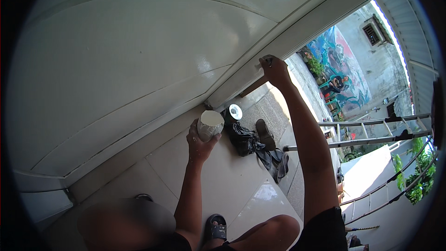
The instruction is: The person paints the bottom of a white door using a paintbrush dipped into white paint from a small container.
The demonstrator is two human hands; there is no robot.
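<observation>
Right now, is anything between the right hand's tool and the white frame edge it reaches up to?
Nothing visible. The right hand already presses its small tool against the white frame edge. The left hand holds a white cup lower down, off to the side.

Bright daylight from right, glare on floor tiles [267, 191] (fisheye bends edges), dark rim.

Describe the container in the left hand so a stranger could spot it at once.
Start at the big white door panel and drop to its lower corner by the tiled floor. There the left hand holds a small white cup-like container, pale against the black bag beside it.
</observation>
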